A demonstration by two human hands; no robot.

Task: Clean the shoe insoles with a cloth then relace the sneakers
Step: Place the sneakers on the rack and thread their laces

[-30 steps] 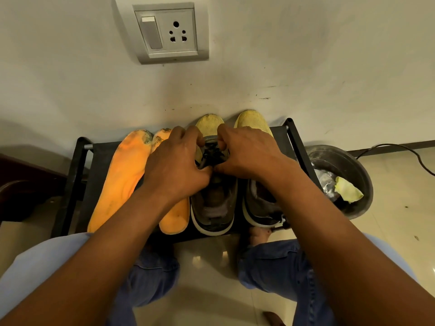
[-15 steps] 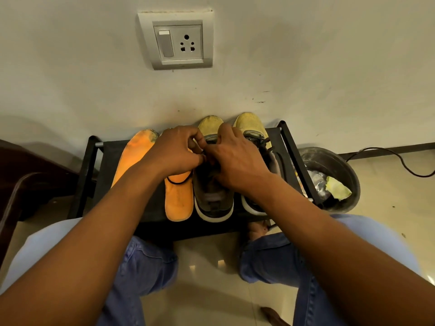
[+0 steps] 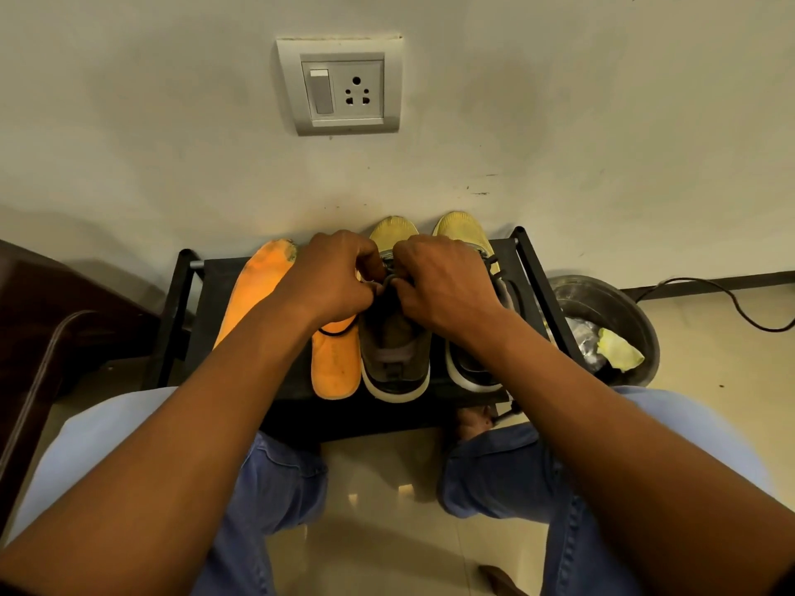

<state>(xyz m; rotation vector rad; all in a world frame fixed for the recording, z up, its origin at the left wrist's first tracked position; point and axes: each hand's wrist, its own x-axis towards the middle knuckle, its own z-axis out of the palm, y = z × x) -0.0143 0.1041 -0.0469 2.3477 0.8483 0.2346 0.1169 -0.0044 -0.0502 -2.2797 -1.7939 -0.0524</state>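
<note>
On the low black rack (image 3: 206, 290) by the wall, both orange insoles (image 3: 251, 294) lie out beside the sneakers — left hand (image 3: 331, 279) and right hand (image 3: 443, 281) pinch the dark lace (image 3: 389, 280) over the left sneaker (image 3: 393, 359), so relacing looks underway, the other sneaker (image 3: 462, 234) apparently still to do.

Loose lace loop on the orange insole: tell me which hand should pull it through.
Left, probably. The black lace loop trails onto the insole just beneath the left hand. The right hand pinches the lace over the left sneaker, farther from it.
</note>
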